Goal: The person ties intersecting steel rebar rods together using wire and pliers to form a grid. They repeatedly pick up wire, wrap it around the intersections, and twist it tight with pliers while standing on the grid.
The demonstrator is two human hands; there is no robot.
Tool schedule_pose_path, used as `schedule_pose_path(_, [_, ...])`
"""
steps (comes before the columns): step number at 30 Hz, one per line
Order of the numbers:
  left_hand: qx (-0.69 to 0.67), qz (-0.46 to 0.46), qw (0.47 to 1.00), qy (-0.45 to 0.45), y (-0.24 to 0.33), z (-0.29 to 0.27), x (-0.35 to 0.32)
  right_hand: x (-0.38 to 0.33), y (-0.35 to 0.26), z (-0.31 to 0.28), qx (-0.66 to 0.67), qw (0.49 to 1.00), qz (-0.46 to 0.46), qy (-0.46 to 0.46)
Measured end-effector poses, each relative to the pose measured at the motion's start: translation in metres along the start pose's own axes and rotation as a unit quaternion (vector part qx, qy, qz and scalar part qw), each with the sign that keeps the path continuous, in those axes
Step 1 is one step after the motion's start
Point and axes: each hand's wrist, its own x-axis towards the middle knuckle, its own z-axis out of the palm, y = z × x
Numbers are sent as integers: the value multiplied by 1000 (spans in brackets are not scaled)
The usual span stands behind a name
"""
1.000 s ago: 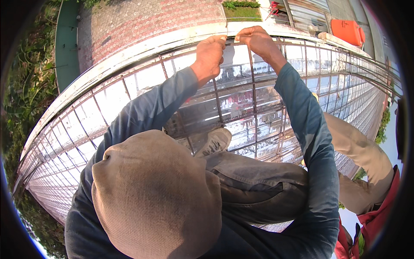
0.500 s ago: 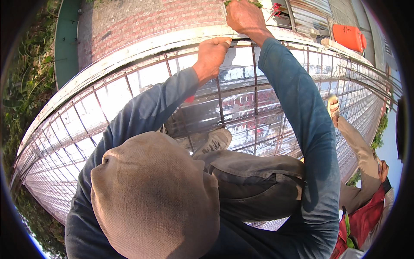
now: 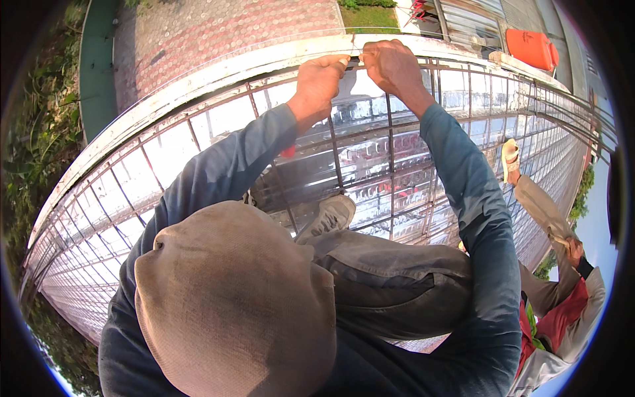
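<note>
At the pale board edge point(image 3: 284, 54) of the deck, my left hand point(image 3: 316, 86) is closed, thumb and forefinger pinched at the rim. Just to its right, my right hand point(image 3: 395, 69) is closed too, knuckles up. A thin strand point(image 3: 331, 53), string or wire, runs along the board and meets both hands; I cannot make out its exact kind. Below the hands lies a grid of rusty steel bars point(image 3: 390, 142) over shiny metal decking point(image 3: 360, 165).
My shoe point(image 3: 334, 215) rests on the decking. A brown cloth cap point(image 3: 235, 298) hides the lower left. At right another person point(image 3: 552, 311) is on the same grid. An orange container point(image 3: 532, 49) stands beyond the edge, with paving point(image 3: 231, 33) below.
My right hand has come down from above the board to its edge, close beside my left hand. The left hand has shifted only slightly. The other person's arm has moved.
</note>
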Motion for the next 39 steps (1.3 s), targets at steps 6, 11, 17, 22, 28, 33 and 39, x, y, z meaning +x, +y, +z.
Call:
schedule_pose_path(6, [-34,-49,997,-49,10,-18,12,-5,-10,20,162,983,85,-9])
schedule_pose_path(11, [152,-27,987,-47,23,12,-18,-6,-14,58,462,832,303,-44])
schedule_pose_path(17, [334,24,942,-15,27,21,-24,-2,-11,-6,494,804,250,-217])
schedule_pose_path(22, [296,60,953,8,9,28,-14,-7,0,-41,539,722,343,-266])
schedule_pose_path(28, [250,66,966,4,4,16,-6,3,-37,-49,430,818,269,-271])
schedule_pose_path(33, [208,78,975,15,-4,18,-2,8,-22,-23,468,789,293,-269])
schedule_pose_path(39, [203,98,974,2,0,18,2,6,-10,-15,525,744,307,-276])
